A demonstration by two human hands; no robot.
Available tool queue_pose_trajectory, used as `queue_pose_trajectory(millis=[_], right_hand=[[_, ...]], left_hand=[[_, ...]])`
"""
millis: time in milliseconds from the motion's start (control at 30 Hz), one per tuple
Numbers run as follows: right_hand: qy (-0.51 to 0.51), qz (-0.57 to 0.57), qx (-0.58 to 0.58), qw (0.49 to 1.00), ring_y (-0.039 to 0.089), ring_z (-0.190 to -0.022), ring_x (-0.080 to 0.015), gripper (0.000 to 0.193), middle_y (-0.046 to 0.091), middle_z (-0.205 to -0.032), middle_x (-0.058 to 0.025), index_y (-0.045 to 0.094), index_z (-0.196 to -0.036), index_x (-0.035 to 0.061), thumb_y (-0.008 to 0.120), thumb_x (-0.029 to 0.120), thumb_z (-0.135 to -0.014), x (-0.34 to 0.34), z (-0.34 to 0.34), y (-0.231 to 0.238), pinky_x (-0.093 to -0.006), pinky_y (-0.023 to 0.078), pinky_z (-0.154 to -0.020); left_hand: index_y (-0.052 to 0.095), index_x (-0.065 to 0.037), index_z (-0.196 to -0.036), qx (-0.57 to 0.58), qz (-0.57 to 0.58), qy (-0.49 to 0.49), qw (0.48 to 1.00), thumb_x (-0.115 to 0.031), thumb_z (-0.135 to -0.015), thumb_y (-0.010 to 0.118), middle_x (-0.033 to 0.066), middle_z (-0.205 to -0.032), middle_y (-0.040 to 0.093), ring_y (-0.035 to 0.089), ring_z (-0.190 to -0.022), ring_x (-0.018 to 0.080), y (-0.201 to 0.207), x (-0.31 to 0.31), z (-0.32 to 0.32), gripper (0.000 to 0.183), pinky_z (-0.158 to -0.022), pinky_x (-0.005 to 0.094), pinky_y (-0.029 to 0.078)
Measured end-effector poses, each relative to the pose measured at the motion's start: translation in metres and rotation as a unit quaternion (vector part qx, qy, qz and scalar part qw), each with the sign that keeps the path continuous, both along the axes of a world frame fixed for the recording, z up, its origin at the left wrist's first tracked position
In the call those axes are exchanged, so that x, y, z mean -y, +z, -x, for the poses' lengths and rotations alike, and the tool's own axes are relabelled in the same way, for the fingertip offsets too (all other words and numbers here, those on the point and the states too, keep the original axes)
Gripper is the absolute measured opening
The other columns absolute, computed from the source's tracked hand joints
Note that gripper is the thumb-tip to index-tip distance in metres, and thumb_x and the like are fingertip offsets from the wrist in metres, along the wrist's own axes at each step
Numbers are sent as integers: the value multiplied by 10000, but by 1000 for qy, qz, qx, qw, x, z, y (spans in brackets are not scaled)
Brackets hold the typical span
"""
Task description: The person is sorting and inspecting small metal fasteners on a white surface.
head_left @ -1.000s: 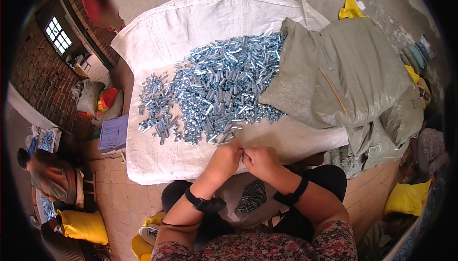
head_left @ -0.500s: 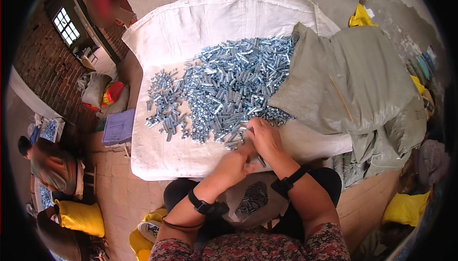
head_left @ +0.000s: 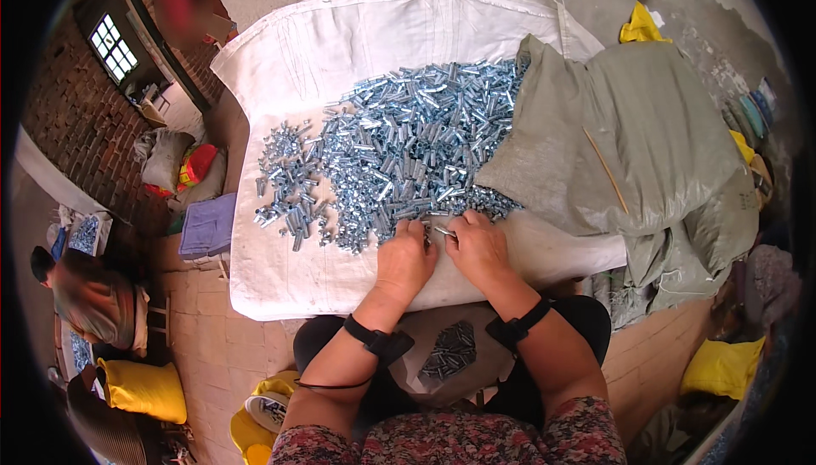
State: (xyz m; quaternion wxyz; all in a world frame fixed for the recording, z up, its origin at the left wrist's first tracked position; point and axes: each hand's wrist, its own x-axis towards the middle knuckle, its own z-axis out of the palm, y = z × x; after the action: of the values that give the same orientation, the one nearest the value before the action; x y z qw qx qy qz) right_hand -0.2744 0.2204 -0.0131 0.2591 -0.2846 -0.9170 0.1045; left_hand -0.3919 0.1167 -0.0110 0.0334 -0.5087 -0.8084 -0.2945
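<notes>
A wide heap of bluish-silver metal sleeves [head_left: 416,142] lies on a white cloth-covered table [head_left: 297,286] before me. Smaller nut-like pieces [head_left: 348,231] gather along its near and left side. My left hand [head_left: 406,263] rests at the heap's near edge, fingers curled down and closed; whatever they grip is hidden. Beside it, my right hand [head_left: 478,251] pinches a small metal sleeve [head_left: 444,231] between thumb and fingers, its end pointing left. Below the table edge, between my knees, an opened sack [head_left: 416,329] holds assembled-looking metal pieces [head_left: 452,351].
A grey-green woven sack [head_left: 629,142] covers the table's right side, a thin stick [head_left: 605,170] on it. At left stand a purple crate [head_left: 208,225] and a yellow sack [head_left: 144,388]. Another person [head_left: 98,299] sits by a second tray of metal parts [head_left: 83,235].
My left hand has moved up from the table's front edge to the heap. My right hand has shifted slightly; the piece below the hands at the table edge is no longer seen there.
</notes>
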Motion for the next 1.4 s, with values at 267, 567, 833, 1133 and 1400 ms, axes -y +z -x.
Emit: queue_pose_trajectory(millis=[267, 567, 833, 1133, 1400], right_hand=[[26, 35, -5, 999, 605, -908, -276, 168, 590, -911, -61, 669, -917, 112, 720, 215, -796, -2, -11, 3, -416, 522, -710], [5, 97, -74, 993, 637, -828, -298, 141, 652, -861, -86, 712, -925, 111, 717, 178, -801, -9, -10, -8, -405, 523, -680], [86, 498, -225, 833, 586, -633, -61, 161, 652, -751, -4, 713, -1024, 31, 657, 117, -900, 0, -28, 11, -240, 477, -560], [63, 596, -280, 750, 559, -576, -49, 177, 646, -729, -18, 697, -1032, 21, 620, 164, -963, 8, -27, 23, -197, 441, -487], [72, 624, -279, 726, 539, -539, -58, 178, 637, -713, -20, 697, -1017, 18, 609, 164, -967, 7, -30, 26, -208, 424, -457]], left_hand=[[577, -43, -916, 5, 6, -2, 1000, -120, -754, 681, 175, -911, 622, 648, -743, 382, 7, -3, -5, 208, -643, 464, 538], [628, -9, -935, 85, -130, -50, 987, -20, -822, 640, 152, -865, 645, 652, -723, 335, -5, -2, 4, 115, -640, 394, 529], [654, -30, -939, 624, -159, -75, 762, -66, -928, 653, -43, -695, 556, 431, -529, 25, 15, 12, 6, 38, -429, 205, 319], [662, -26, -1057, 762, -163, -83, 621, -71, -948, 622, 45, -828, 663, 416, -504, 37, 25, 17, -4, 124, -419, 193, 289], [641, -22, -1056, 738, -175, -104, 644, -59, -953, 607, 62, -841, 674, 451, -502, 65, 24, 17, -5, 115, -433, 211, 334]])
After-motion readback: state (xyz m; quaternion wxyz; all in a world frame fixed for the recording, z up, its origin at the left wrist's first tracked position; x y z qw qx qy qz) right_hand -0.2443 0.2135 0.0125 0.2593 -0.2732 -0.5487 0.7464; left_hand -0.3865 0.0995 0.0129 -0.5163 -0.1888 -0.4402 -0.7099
